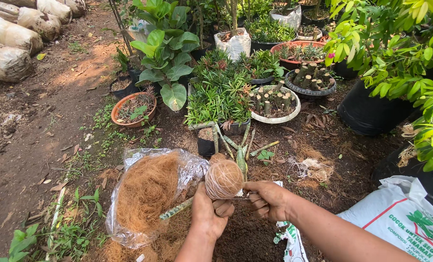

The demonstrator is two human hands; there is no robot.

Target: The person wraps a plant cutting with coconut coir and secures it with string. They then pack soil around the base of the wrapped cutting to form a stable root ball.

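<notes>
My left hand [209, 213] grips from below a round ball [223, 179] wrapped in brown coconut fibre and bound with thin string. A green mottled stem [177, 209] sticks out of the ball toward the lower left. My right hand [267, 199] is closed beside the ball on its right and pinches a thin string [243, 198] that runs to the ball. Loose dark soil [248, 240] lies under both hands. A clear plastic bag [189, 167] full of coconut fibre [146, 191] lies to the left.
A white printed sack [401, 218] lies at the lower right. Cut stem pieces [240, 143] lie on the ground ahead. Potted plants fill the back: a terracotta bowl [120, 104], a white bowl of cuttings [289, 116], a large black pot [367, 114]. Filled sacks [5, 60] line the far left.
</notes>
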